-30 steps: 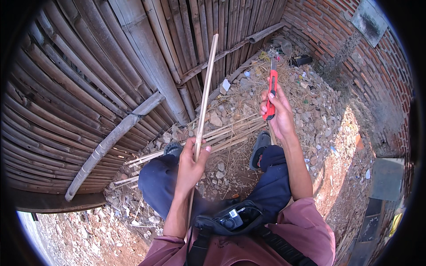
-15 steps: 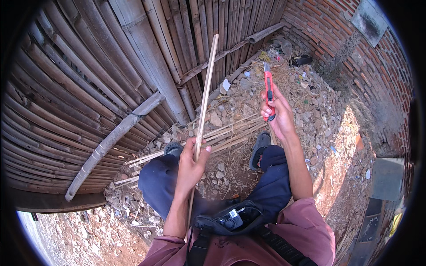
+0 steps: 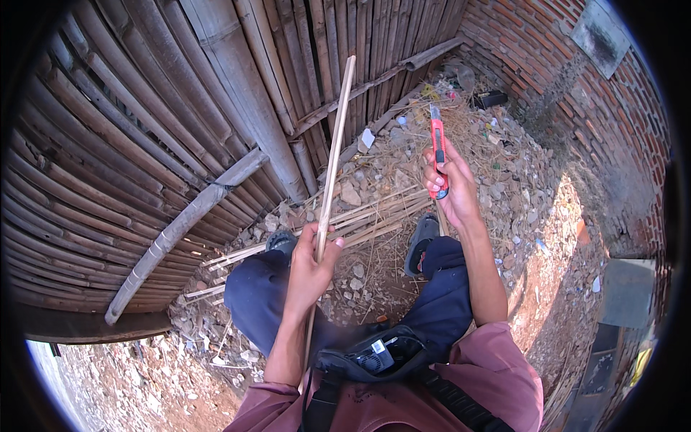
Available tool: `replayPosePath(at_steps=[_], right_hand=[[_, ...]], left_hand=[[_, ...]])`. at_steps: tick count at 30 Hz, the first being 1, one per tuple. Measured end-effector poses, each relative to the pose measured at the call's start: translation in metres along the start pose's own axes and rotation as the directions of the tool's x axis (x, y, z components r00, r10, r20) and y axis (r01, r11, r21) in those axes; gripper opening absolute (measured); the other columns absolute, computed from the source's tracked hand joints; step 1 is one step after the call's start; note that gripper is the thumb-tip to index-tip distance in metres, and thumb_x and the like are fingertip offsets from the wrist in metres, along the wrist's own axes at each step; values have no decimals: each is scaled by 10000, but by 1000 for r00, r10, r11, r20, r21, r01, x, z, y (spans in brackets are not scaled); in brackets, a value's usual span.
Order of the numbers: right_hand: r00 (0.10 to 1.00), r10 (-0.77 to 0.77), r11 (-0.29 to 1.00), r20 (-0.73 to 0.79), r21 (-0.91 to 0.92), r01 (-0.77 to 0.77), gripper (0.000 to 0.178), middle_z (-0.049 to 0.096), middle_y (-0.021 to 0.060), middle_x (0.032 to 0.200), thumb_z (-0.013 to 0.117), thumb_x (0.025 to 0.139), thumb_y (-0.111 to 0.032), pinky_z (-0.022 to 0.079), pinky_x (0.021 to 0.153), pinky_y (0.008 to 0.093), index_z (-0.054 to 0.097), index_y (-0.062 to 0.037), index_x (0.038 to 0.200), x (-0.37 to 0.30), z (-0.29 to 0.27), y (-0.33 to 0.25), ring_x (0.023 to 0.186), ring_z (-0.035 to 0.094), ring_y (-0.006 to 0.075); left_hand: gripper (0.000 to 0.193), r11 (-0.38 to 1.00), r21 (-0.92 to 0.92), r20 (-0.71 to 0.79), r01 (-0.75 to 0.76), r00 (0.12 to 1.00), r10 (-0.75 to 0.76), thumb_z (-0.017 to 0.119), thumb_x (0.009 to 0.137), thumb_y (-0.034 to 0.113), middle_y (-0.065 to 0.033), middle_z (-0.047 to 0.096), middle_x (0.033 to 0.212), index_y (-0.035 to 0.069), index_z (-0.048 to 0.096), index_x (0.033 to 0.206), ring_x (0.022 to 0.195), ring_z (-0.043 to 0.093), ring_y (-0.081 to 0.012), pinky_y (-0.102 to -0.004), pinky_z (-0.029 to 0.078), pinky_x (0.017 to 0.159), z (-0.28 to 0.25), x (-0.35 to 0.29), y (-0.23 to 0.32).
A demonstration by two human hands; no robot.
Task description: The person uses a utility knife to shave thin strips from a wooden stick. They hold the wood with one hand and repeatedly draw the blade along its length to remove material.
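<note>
My left hand (image 3: pixel 314 263) is closed around a long pale bamboo strip (image 3: pixel 334 155). The strip stands nearly upright, leaning a little right at its top, with its lower end running down past my wrist. In my right hand (image 3: pixel 455 189) is a red utility knife (image 3: pixel 438 155), held upright with its blade showing at the top. A wide gap separates the knife from the strip. Between and beyond my knees, more bamboo strips (image 3: pixel 378 211) lie in a loose bundle on the rubble, close to my sandalled feet.
A bamboo slat wall (image 3: pixel 144 144) with a pole (image 3: pixel 187 230) across it rises on the left. At the right stands a brick wall (image 3: pixel 533 50). Stones and dry straw cover the ground (image 3: pixel 518 194). An open black waist bag (image 3: pixel 378 353) holding a device sits at my lap.
The knife has shifted very slightly right and turned a little in my right hand. My left hand and the bamboo strip look unmoved.
</note>
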State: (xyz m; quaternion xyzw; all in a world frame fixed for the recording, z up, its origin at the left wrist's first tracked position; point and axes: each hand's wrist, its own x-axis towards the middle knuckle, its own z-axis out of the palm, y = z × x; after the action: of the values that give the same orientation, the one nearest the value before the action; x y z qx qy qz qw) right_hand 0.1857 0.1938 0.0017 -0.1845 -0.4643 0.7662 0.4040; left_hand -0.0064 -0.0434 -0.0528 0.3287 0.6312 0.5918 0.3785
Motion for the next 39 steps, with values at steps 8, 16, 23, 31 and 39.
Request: replayPosePath(at_steps=[8,16,23,31,39], right_hand=[[984,-6,824,178,-557,106,416,594,35,978,537,1081,-162,454,775,309,575,-7,1465,-4,14,10,804,537,141],[821,36,239,570,-803,546,262,719,146,996,728,974,-252,552,672,433,689,-44,1127,-43,58,50,776,712,350],[762,-87,125,642,-752,648,337,774,100,959,768,940,-290,591,598,411,717,-91,1207,-48,57,75,726,760,318],[740,-117,44,662,-741,670,320,769,71,925,782,936,-314,584,568,393,729,-115,1181,-51,62,69,662,746,282],[747,-117,21,654,-751,660,294,755,58,866,790,937,-348,572,545,385,735,-118,1111,-53,66,62,619,727,279]], left_hand=[[439,983,-181,138,-4,990,29,751,999,54,83,454,807,20,537,1381,729,429,-14,-209,352,644,1,-4,7],[518,946,-322,99,-44,992,80,789,993,88,65,531,862,31,519,1431,686,477,0,-183,382,564,2,-4,3],[473,953,-302,105,-5,994,39,783,1004,104,30,668,962,37,550,1410,633,490,8,-189,356,514,-2,-3,6],[477,946,-317,105,-69,989,108,755,1024,102,27,681,987,43,536,1443,664,502,14,-189,353,531,-2,-4,5],[389,982,-47,83,-182,979,186,697,1071,167,6,706,974,27,585,1417,736,544,-14,-207,429,624,-4,-5,8]])
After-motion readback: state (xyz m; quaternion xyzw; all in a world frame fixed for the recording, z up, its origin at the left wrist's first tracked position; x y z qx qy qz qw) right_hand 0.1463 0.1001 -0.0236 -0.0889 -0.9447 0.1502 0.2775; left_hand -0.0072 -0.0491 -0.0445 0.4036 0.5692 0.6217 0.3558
